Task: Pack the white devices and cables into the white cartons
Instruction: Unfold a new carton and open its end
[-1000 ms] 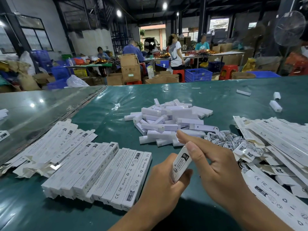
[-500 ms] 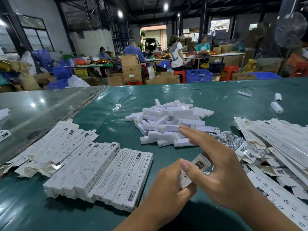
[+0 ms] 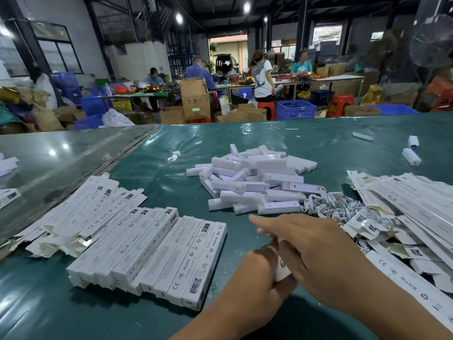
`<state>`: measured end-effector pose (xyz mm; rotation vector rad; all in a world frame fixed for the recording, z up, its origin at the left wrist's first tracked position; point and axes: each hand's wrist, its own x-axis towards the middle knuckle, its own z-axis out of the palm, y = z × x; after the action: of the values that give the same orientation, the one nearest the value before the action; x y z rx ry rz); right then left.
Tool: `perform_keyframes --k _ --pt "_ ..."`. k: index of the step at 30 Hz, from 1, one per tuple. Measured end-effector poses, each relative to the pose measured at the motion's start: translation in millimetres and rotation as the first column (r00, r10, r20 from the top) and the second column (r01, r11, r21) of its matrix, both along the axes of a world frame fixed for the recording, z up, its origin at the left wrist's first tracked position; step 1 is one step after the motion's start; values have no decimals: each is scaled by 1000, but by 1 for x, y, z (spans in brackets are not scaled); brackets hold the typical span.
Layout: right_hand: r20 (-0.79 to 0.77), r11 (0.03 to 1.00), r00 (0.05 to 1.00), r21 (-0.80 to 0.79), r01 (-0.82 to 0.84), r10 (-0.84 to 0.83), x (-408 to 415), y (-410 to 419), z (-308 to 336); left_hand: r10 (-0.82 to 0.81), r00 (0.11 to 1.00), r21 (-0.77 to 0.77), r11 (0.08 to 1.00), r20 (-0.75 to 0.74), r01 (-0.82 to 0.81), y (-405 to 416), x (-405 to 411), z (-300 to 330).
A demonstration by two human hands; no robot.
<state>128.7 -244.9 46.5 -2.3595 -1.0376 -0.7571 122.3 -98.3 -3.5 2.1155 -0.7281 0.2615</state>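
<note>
Head view, carton (image 3: 282, 271): light, crushable card; I judge its long edges the safest hold.
Left hand (image 3: 255, 278): fingers curled round it.
Right hand (image 3: 316, 253): fingers straight, pressing it.

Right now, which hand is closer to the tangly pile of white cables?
The right hand. It lies just in front of the cable pile, fingers stretched out. The left hand grips a carton farther back and to the left.

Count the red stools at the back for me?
3 show: one stool beside the standing person, one right of the blue crate, one behind the tall box. Others may be hidden.
</note>
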Motion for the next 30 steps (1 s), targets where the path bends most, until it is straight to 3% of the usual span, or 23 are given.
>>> perform_keyframes --k 4,7,8,10,12,14,15,17,19,21,22,24,26,28,30 --pt "-236 944 972 324 70 9 7 -5 -2 51 997 66 996 65 -56 6 3 -1" --pt "-368 769 930 588 249 -20 22 -25 9 118 980 180 973 161 -147 29 10 4" --pt "-398 689 916 653 315 -41 27 -33 13 138 981 124 980 133 -155 37 13 8" --pt "-493 483 870 761 432 -1 37 -46 17 192 981 -128 973 -2 -191 47 20 18" --pt "-584 264 786 806 530 203 44 -50 14 178 974 -417 882 -141 -222 51 23 24" --pt "-628 130 674 762 635 389 48 -45 10 68 973 -482 860 -218 -168 48 21 22" --pt "-641 113 616 729 675 458 48 -40 7 9 971 -453 883 -241 -121 44 19 19" --pt "-667 182 494 679 711 558 44 -22 -2 -77 963 -431 901 -259 -44 34 15 12" --pt "-726 363 359 632 685 587 32 0 -15 -116 970 -479 878 -214 0 26 11 7" --pt "-814 545 272 554 629 513 22 18 -29 -70 989 -519 854 -127 -6 24 8 8" --pt "-852 613 309 520 595 424 19 24 -35 -21 996 -527 850 -85 -27 25 8 10" --pt "-831 763 547 417 494 101 21 20 -38 69 996 -556 827 -51 -85 29 10 11" --pt "-613 851 770 299 432 -176 28 7 -33 93 994 -586 802 -66 -114 32 12 10" --pt "-493 866 824 241 437 -278 40 -9 -33 113 988 -567 810 -105 -153 31 13 7" --pt "-459 857 808 168 488 -370 55 -21 -41 135 978 -535 821 -158 -200 27 15 3"
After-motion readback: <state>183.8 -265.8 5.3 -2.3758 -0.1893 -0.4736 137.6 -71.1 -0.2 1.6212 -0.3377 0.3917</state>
